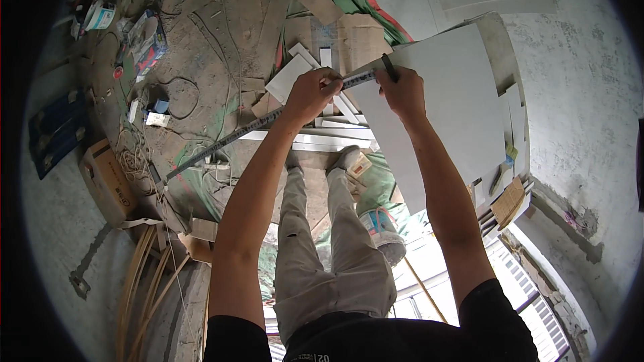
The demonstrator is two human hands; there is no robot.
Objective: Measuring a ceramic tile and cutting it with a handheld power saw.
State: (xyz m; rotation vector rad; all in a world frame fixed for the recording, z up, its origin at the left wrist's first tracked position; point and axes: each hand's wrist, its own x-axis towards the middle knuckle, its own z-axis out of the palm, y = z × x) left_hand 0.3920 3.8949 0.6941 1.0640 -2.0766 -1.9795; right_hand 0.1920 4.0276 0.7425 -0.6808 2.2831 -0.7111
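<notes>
Tape measure [235,135]: long narrow dark band, pale markings, runs from near the right hand across the left and out to lower left (can't tell if that far stretch touches the floor). Left hand [312,97] pinches the band; right hand [404,92] is closed around a slim black object [389,67] over the pale board [449,100]. Bucket [384,231] by the legs, brown carton [107,184] at left; contents of both unclear.

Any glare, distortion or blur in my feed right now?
Head view: glare washes out the window, lower right; same view, fisheye bending near the dark rim; same view, left hand and right hand fairly sharp, tape measure markings too small to read.
</notes>
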